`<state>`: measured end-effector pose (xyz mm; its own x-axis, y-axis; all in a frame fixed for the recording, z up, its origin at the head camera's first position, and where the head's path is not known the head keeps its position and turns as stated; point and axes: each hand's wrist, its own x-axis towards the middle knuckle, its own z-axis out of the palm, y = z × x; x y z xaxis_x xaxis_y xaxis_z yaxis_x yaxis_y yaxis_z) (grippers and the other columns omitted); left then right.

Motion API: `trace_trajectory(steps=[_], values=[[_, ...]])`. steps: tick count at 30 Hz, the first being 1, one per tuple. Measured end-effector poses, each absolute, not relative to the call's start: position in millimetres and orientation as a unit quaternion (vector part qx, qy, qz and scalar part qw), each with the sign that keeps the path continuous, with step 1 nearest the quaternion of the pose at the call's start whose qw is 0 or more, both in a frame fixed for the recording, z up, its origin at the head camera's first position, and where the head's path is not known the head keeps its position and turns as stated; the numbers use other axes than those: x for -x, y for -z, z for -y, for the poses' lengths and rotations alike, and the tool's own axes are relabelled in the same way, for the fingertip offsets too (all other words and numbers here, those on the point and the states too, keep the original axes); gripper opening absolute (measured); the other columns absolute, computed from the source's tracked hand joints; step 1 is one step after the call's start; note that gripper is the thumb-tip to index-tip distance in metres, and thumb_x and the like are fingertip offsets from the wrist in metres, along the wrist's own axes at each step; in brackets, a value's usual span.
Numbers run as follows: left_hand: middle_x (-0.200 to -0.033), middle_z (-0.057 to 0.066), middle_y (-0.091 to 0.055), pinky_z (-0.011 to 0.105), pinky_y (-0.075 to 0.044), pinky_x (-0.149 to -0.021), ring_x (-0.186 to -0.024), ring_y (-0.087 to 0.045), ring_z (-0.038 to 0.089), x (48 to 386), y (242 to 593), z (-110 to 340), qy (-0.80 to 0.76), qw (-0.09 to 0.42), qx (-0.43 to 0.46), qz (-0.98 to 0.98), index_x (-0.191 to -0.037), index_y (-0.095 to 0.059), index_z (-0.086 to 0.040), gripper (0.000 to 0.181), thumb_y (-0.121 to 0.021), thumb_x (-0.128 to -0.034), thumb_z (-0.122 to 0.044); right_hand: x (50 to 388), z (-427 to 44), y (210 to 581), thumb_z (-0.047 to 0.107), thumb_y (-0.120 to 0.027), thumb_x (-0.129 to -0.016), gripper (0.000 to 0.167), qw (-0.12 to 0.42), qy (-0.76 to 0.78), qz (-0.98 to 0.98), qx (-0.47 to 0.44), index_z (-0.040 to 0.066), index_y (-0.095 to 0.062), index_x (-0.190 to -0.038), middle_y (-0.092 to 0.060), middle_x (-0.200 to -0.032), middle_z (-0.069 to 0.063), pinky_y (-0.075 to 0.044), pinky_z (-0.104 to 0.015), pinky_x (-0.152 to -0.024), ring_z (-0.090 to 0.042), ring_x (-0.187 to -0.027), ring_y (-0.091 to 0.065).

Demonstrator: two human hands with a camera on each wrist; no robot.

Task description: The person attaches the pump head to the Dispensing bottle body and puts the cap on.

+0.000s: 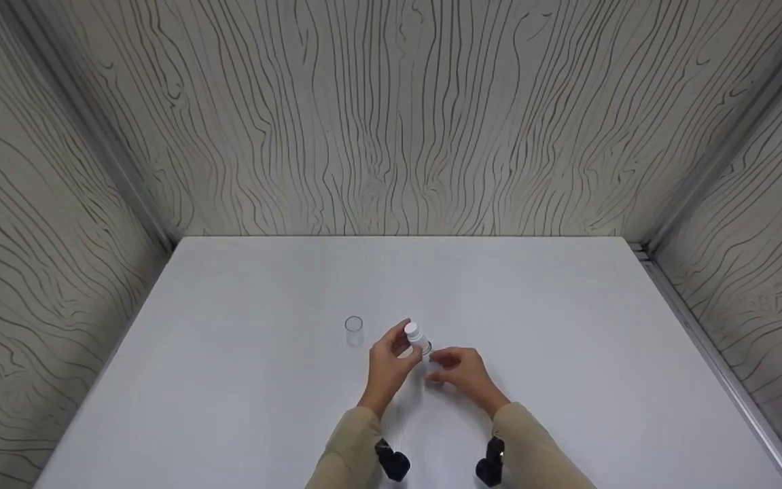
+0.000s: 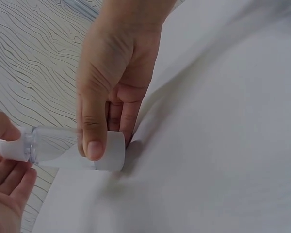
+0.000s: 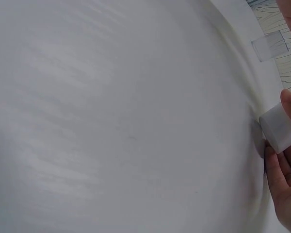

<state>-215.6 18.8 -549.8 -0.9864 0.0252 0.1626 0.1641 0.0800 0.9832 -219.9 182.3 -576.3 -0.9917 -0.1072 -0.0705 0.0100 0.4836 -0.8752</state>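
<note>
A small pump bottle with a clear body [image 2: 58,145] and a white end [image 1: 414,331] is tilted between the two hands, just above the table. My left hand [image 1: 389,360] grips it near the white end, thumb on one side and fingers on the other. At its opposite end, my right hand [image 1: 462,370] pinches the white pump head [image 2: 12,149] between thumb and fingers. The right wrist view catches only the white base [image 3: 280,128] with the left hand's fingers [image 3: 276,177] around it. To the left stands a clear, cup-like cap [image 1: 354,331], apart from both hands.
The white table [image 1: 261,407] spreads around the hands. Panels with a wood-grain pattern [image 1: 391,122] rise behind it and at both sides. Dark wrist devices [image 1: 394,465] sit by the sleeves [image 1: 350,445].
</note>
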Motion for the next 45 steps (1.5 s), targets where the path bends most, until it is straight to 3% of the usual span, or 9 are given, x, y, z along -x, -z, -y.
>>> trace_trajectory(steps=[15,30,45], values=[[-0.116,0.015,-0.068,0.033,-0.053,-0.101,-0.112,-0.065,0.026,215.3,556.7,-14.0,0.678,0.071,0.029,0.731,-0.119,-0.061,-0.001,0.045,-0.077,-0.0804,-0.018,218.9,-182.8,577.9,0.014,-0.084,-0.071,0.042,0.050,0.515,-0.855,0.030,-0.003,-0.070,-0.106,-0.072,-0.108,-0.020,-0.057,-0.042,-0.092,-0.031,-0.102,-0.068],[-0.111,0.011,-0.070,0.032,-0.055,-0.099,-0.107,-0.067,0.023,212.7,555.9,-19.1,0.669,0.092,0.010,0.738,-0.113,-0.065,-0.004,0.041,-0.080,-0.0775,-0.019,217.5,-183.4,578.5,0.015,-0.083,-0.072,0.041,0.054,0.520,-0.852,0.029,0.000,-0.070,-0.108,-0.072,-0.110,-0.018,-0.056,-0.043,-0.095,-0.032,-0.106,-0.067],[-0.107,0.016,-0.069,0.033,-0.057,-0.095,-0.105,-0.068,0.029,214.4,555.3,-22.4,0.666,0.115,0.019,0.737,-0.108,-0.064,0.001,0.036,-0.079,-0.0780,-0.014,218.4,-183.0,576.6,0.011,-0.083,-0.071,0.038,0.047,0.524,-0.850,0.035,-0.003,-0.071,-0.104,-0.072,-0.106,-0.020,-0.057,-0.041,-0.090,-0.030,-0.100,-0.068]])
